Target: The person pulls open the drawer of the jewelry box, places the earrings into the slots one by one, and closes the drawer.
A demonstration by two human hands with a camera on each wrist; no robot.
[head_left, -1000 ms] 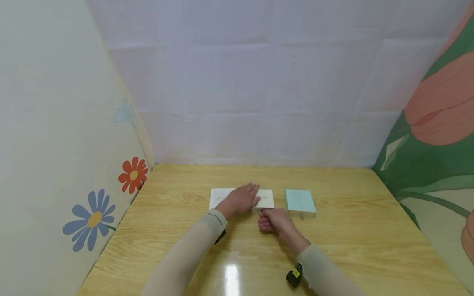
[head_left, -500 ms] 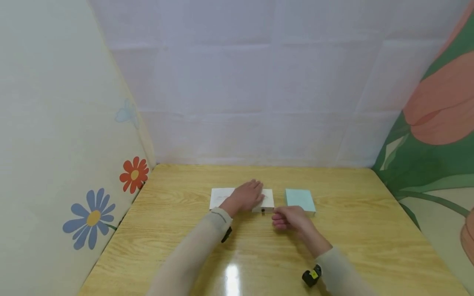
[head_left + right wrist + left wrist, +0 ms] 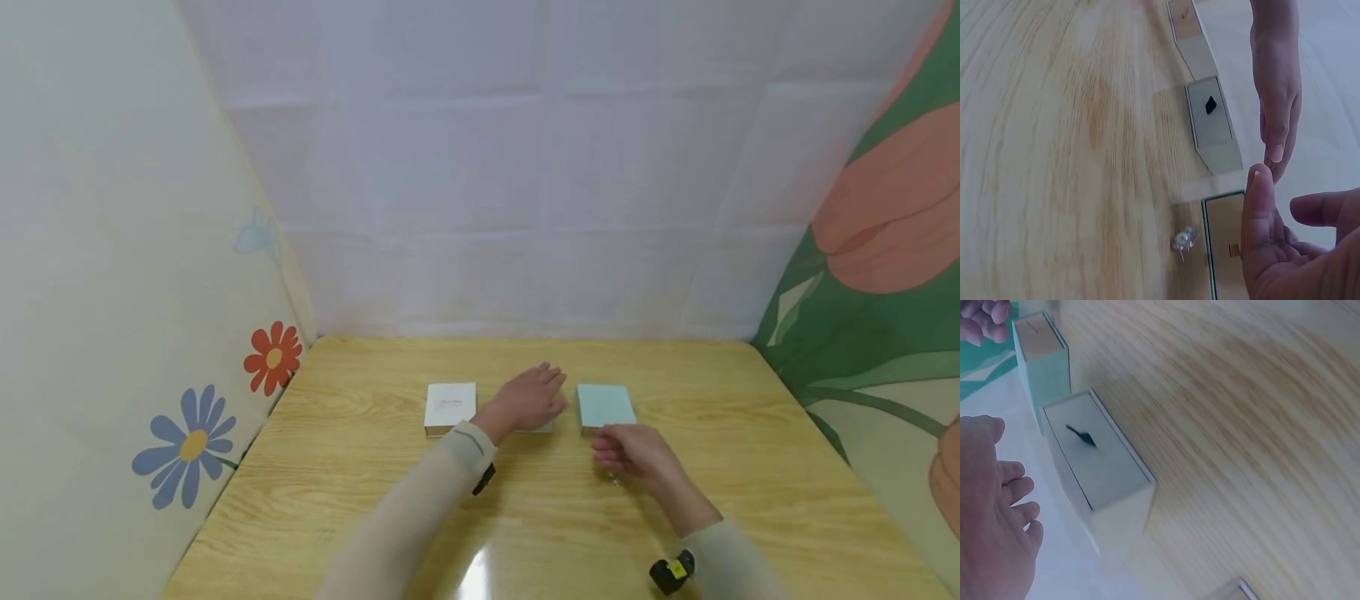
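One square mint-green box (image 3: 605, 404), probably light, stiff card and best drawn by its tan tab (image 3: 1234, 250), sits on the wooden desk (image 3: 337, 475) just beyond my loosely curled, seemingly empty right hand (image 3: 636, 450), while my left hand (image 3: 528, 400), fingers extended, grips nothing over the middle cream box (image 3: 1104, 465).

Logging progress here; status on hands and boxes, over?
Left hand over middle box, contact unclear. Right hand empty, by teal box. Teal drawer looks shut. Small shiny piece on table in front.

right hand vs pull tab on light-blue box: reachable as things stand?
Likely yes: the right hand is right by the light-blue box, whose pull tab shows; the small clear object doesn't block it.
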